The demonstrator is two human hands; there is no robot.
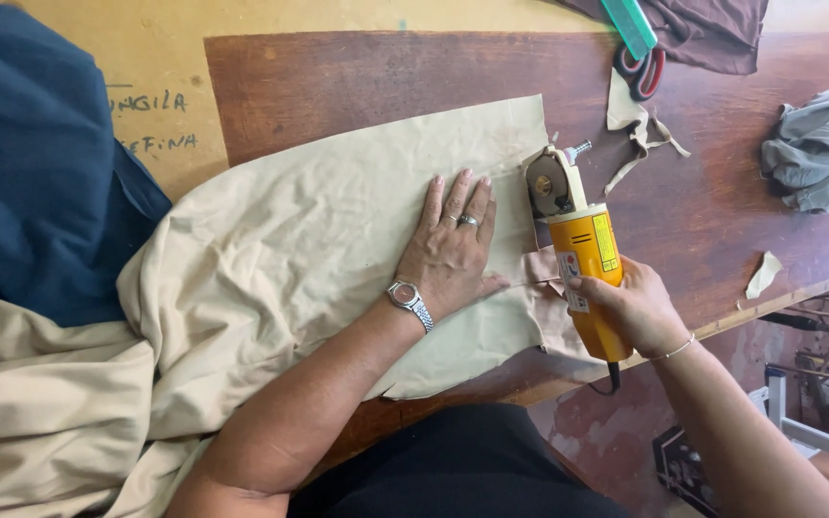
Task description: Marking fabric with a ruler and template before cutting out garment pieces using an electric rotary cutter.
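Bare forearms; left wrist wears a metal watch (406, 294) (ring too), right a thin bangle (675, 349).

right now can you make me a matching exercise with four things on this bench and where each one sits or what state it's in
Things:
1. yellow handheld rotary fabric cutter
2. flat beige cotton cloth
3. red-handled scissors
4. crumpled grey garment

Places or states:
A. bunched up at the right edge of the brown wooden table
B. pressed flat under the left hand
C. at the far edge, partly under a green ruler
D. gripped by the right hand

Pairs: 1-D, 2-B, 3-C, 4-A
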